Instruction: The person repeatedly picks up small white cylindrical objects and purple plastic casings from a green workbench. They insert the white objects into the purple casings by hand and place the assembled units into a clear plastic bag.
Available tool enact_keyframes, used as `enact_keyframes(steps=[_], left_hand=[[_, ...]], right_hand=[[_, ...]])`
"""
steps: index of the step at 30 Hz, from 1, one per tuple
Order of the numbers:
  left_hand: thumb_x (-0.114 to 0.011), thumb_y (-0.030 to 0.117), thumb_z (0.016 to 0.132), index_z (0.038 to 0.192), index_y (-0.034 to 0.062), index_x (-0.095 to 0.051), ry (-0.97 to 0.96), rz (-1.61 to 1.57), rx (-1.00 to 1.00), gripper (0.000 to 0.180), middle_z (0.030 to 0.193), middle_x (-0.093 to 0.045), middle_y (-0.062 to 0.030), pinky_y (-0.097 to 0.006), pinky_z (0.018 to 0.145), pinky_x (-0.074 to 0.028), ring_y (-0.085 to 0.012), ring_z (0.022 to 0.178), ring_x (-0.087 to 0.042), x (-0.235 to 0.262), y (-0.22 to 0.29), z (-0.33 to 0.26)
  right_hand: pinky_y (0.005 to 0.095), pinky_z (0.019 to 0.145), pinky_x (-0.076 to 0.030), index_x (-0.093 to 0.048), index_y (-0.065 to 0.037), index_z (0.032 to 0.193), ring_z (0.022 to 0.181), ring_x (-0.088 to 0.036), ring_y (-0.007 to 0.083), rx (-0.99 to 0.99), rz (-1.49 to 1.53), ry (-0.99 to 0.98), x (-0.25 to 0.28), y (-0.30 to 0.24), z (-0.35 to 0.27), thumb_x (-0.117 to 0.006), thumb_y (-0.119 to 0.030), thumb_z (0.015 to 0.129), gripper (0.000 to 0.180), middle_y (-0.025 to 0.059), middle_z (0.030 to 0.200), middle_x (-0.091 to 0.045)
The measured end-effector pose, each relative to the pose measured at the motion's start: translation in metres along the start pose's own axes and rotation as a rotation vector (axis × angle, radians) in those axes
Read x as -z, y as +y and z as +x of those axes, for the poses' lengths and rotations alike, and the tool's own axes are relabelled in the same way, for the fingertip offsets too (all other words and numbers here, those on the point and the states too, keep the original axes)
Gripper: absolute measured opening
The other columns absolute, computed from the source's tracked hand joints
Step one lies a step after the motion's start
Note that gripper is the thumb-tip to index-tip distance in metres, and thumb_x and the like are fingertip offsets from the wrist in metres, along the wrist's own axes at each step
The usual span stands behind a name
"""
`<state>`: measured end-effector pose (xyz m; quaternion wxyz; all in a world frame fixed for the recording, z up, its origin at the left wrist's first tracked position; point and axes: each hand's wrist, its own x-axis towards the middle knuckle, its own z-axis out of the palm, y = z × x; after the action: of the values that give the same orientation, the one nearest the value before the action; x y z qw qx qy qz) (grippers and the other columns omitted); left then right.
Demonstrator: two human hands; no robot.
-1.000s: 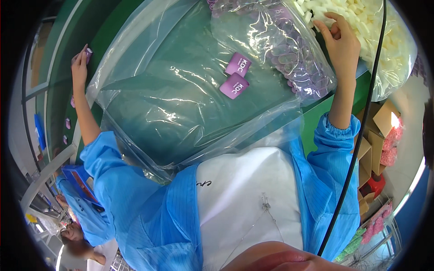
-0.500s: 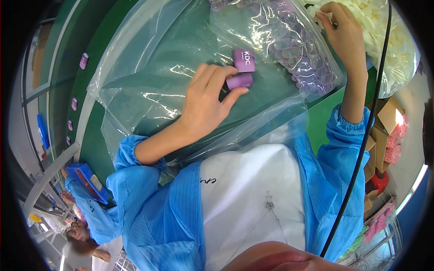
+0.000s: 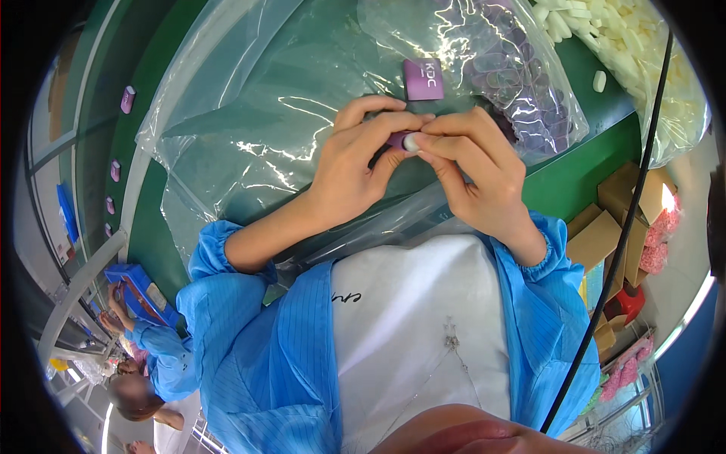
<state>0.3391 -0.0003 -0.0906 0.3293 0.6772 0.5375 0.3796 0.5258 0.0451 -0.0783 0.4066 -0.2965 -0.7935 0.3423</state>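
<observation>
In front of my chest, both hands meet over a clear plastic bag (image 3: 249, 163). My left hand (image 3: 349, 155) grips a small purple sleeve (image 3: 396, 140) between thumb and fingers. Pinched in my right hand (image 3: 480, 168) is a small white block (image 3: 411, 142), likely an eraser, which sits against the sleeve's near right end. My fingers hide most of both. Just beyond them, a second purple sleeve (image 3: 423, 79) lies with its printed side up. Many glossy purple oval pieces (image 3: 522, 76) show through the clear plastic at the far right.
Cream-white blocks (image 3: 631, 53) fill another clear bag at far right; one loose block (image 3: 599, 81) lies beside it. Purple-sleeved pieces (image 3: 128, 99) stand in a row at left. A black cable (image 3: 625, 219) crosses the right side. Cardboard boxes (image 3: 594, 238) are at right; another person (image 3: 162, 356) works at lower left.
My right hand has come from the cream-white pile to my left hand and now holds a white block against the purple sleeve. The left hand still grips that sleeve.
</observation>
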Motion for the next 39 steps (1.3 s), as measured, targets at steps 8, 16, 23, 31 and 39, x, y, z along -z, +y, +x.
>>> enact_keyframes(steps=[8, 16, 23, 31, 39], left_hand=[[-0.082, -0.002, 0.067, 0.099, 0.0075, -0.077, 0.100, 0.019, -0.016, 0.034, 0.096, -0.071, -0.0038, -0.031, 0.066, -0.053, -0.0215, 0.084, -0.064, -0.006, 0.000, 0.005], [-0.082, -0.002, 0.069, 0.100, 0.0059, -0.077, 0.090, 0.005, -0.034, 0.032, 0.091, -0.070, -0.0053, -0.032, 0.066, -0.053, -0.0218, 0.082, -0.064, -0.008, -0.002, 0.007], [-0.082, -0.002, 0.068, 0.099, 0.0052, -0.076, 0.111, 0.018, -0.051, 0.032, 0.090, -0.069, -0.0052, -0.032, 0.066, -0.052, -0.0227, 0.081, -0.064, -0.011, 0.000, 0.008], [-0.083, 0.002, 0.069, 0.098, 0.0061, -0.076, 0.122, 0.012, -0.062, 0.030, 0.089, -0.069, -0.0040, -0.031, 0.064, -0.052, -0.0214, 0.079, -0.063, -0.013, -0.002, 0.007], [-0.083, 0.003, 0.070, 0.098, 0.0066, -0.076, 0.106, 0.017, -0.068, 0.029, 0.087, -0.067, -0.0041, -0.032, 0.066, -0.051, -0.0216, 0.081, -0.062, -0.012, -0.002, 0.007]], right_hand=[[0.0346, 0.061, -0.053, -0.068, 0.005, 0.089, 0.074, -0.061, 0.0265, 0.209, -0.080, 0.010, -0.002, 0.009, 0.006, -0.074, 0.005, 0.064, 0.026, 0.0129, 0.091, -0.067], [0.0342, 0.060, -0.054, -0.067, 0.009, 0.092, 0.075, -0.062, 0.0272, 0.347, -0.239, -0.088, 0.011, 0.012, 0.006, -0.070, 0.000, 0.060, 0.034, 0.0158, 0.091, -0.066], [0.0334, 0.061, -0.055, -0.067, 0.010, 0.094, 0.075, -0.062, 0.0272, 0.315, -0.309, -0.073, 0.004, 0.010, 0.006, -0.070, -0.002, 0.059, 0.037, 0.0157, 0.093, -0.065], [0.0342, 0.064, -0.055, -0.068, 0.009, 0.096, 0.077, -0.063, 0.0295, 0.295, -0.088, -0.103, 0.018, 0.023, 0.006, -0.073, 0.004, 0.066, 0.031, 0.0172, 0.097, -0.066], [0.0336, 0.061, -0.056, -0.067, 0.013, 0.094, 0.079, -0.064, 0.0303, 0.451, -0.210, -0.078, 0.013, 0.030, 0.001, -0.076, 0.003, 0.065, 0.032, 0.0196, 0.095, -0.066]])
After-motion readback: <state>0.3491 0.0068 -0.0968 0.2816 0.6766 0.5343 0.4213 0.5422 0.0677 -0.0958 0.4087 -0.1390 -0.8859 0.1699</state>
